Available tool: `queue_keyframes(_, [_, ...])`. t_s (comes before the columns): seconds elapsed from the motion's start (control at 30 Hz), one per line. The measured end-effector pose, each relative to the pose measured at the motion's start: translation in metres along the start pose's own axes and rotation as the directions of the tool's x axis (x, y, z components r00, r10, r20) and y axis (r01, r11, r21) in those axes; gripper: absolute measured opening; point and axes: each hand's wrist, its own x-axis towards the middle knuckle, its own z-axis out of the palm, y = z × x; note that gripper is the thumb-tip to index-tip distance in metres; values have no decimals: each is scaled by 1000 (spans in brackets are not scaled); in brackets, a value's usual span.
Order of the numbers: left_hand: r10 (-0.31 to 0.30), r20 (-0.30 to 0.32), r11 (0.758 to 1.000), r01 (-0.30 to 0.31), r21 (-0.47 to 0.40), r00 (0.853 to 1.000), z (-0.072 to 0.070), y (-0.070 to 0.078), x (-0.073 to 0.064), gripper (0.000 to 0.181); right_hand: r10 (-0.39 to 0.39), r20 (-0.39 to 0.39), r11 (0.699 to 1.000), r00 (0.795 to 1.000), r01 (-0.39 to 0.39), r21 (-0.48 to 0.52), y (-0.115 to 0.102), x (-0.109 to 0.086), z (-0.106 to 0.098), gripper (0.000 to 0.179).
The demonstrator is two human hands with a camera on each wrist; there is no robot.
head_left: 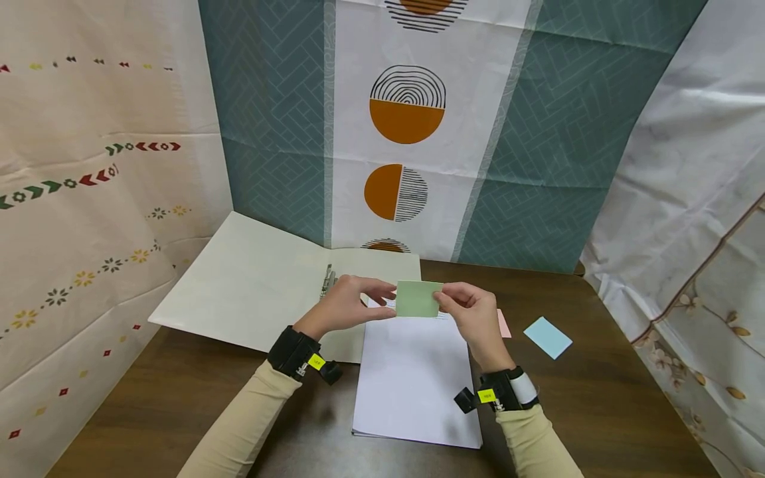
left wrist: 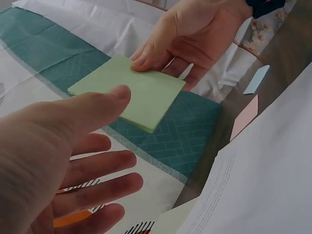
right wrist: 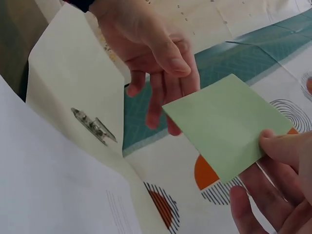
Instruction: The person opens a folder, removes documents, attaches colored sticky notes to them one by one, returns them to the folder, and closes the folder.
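Note:
Raised over the papers, a light green sticky note pad point(head_left: 417, 299) is pinched at its right edge between the thumb and fingers of my right hand point(head_left: 473, 315). Its flat face shows plainly in the right wrist view. My left hand point(head_left: 343, 307) is at the pad's left edge, thumb and fingers spread apart and relaxed. In the left wrist view, the left thumb point(left wrist: 109, 100) overlaps the pad's near corner, while the other fingers stretch out below. Under both hands lies a stack of white paper sheets point(head_left: 415, 385), with printed lines near its top.
An open white ring binder point(head_left: 251, 285) lies at the left, its metal clip point(head_left: 328, 280) partly behind my left hand. Right of the papers are a blue sticky note pad point(head_left: 548, 337) and a pink one point(head_left: 503, 324), partly hidden. Patterned cloths surround the brown table point(head_left: 621, 398).

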Motion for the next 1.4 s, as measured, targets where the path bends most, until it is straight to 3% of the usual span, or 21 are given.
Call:
queue_keyframes(0.1, [-3,-1,1000,3,-26,1000,2,0,0,50,16,-5,999,1000,-16,33,-1,0,2,23])
queue_keyframes(0.3, [50,-16,999,-50,4,999,7,4,1,12,6,66,999,998,-4,-31,-4,-3,8,22])
queue_keyframes(0.6, [82,-27,994,-80,68,996,6,8,-1,16,42,115,999,992,-42,-2,-2,-5,9,23])
queue_keyframes(0.97, [51,-35,999,-51,2,998,6,9,-1,17,31,172,998,985,-39,41,-2,-4,8,28])
queue_keyframes(1.1, [58,-52,998,-59,-18,997,9,9,-1,17,24,137,999,990,-27,19,0,-4,11,30])
queue_keyframes(1.17, [56,-83,998,-54,24,995,10,8,0,17,8,94,1000,996,-8,-6,1,-4,13,32])
queue_keyframes(1.3, [8,-183,990,18,138,983,12,4,2,21,-44,-13,996,999,43,-73,0,-6,17,32])
queue_keyframes(1.4, [-29,-235,983,70,170,972,12,3,3,26,-58,-33,993,998,55,-102,-1,-7,18,27])
